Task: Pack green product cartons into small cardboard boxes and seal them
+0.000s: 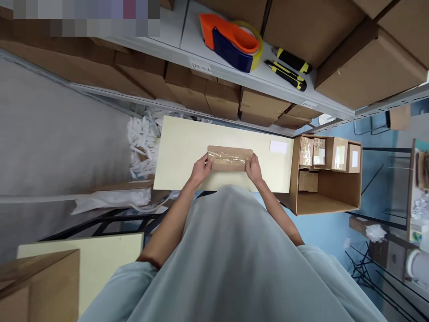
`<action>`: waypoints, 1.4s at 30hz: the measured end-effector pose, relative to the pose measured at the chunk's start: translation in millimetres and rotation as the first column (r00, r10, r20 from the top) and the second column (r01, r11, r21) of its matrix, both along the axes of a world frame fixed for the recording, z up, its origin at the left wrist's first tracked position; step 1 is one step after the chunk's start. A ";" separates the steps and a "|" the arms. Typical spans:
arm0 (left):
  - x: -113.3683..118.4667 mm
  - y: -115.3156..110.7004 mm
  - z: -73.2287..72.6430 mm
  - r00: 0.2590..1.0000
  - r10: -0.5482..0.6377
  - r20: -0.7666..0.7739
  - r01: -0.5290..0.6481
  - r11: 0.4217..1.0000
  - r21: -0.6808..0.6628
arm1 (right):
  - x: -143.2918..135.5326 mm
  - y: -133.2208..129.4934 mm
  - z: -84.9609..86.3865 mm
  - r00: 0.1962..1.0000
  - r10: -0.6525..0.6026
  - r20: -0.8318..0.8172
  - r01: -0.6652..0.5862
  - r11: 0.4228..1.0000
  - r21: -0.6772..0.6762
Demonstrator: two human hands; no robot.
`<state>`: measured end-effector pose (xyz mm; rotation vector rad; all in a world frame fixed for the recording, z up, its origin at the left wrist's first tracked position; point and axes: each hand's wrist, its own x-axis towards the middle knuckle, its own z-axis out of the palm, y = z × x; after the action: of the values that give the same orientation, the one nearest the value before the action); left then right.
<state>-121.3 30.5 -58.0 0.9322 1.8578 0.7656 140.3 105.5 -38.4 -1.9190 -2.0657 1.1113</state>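
Observation:
A small cardboard box [229, 158] with clear, wrinkled tape along its face is held over the pale yellow tabletop [182, 152]. My left hand [202, 167] grips its left end, thumb on the near face. At the right end, my right hand [253, 167] closes around the edge in the same way. A blank white label [278, 146] lies on the tabletop to the right of the box. Beyond it stands a large open carton [330, 203] with several small taped boxes inside.
On the shelf [187, 42] above lie an orange and blue tape dispenser [231, 42] and yellow-black utility knives [288, 71]. Cardboard boxes [264, 105] line the lower shelf. White paper scraps [144, 143] pile up left of the table. Another carton [50, 281] stands at lower left.

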 end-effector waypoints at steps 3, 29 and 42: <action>-21.0 2.0 -3.5 0.997 0.041 -0.063 -0.032 0.991 0.131 | -6.7 2.8 11.1 0.998 0.060 0.013 -0.061 0.993 0.098; -83.8 111.9 128.7 0.996 0.071 -0.057 -0.018 0.767 0.642 | -103.3 141.5 176.8 0.973 0.096 0.209 -0.214 0.713 0.668; -41.5 100.6 199.2 0.967 0.220 -0.127 -0.066 0.699 0.712 | -181.9 261.7 239.6 0.769 0.222 0.599 -0.513 0.773 0.373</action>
<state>-162.7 131.2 141.1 1.3884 1.8352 1.6089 -41.6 367.2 201.2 -1.6626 -2.7586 -0.0421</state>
